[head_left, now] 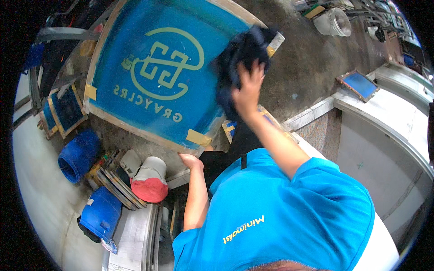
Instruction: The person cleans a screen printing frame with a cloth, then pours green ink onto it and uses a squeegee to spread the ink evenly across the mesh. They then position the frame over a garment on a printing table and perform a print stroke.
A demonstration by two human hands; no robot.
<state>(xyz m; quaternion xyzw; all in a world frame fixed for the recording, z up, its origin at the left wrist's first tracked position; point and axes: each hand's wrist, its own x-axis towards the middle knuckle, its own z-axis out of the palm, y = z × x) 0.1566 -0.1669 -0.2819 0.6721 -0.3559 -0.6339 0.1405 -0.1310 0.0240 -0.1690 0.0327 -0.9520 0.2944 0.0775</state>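
A large screen-printing frame (113, 90) tilts in front of me, its mesh coated blue with a pale green emblem and mirrored lettering. Tan tape covers parts of its light wooden rim. My left hand (191, 161) is at the near edge of the frame, supporting it, with the fingertips partly hidden under the rim. On the frame's right side, my right hand (247, 90) presses a dark navy cloth (228, 58), its fingers somewhat spread and slightly blurred. The cloth is bunched and overlaps the right rim.
Blue plastic drums (79, 156) and a white-and-red container (150, 180) stand at the left near stacked frames (120, 187). More screens (68, 108) lean at far left. A white bucket (332, 22) is at the back right. A small blue screen (358, 85) rests by a white ledge (389, 117).
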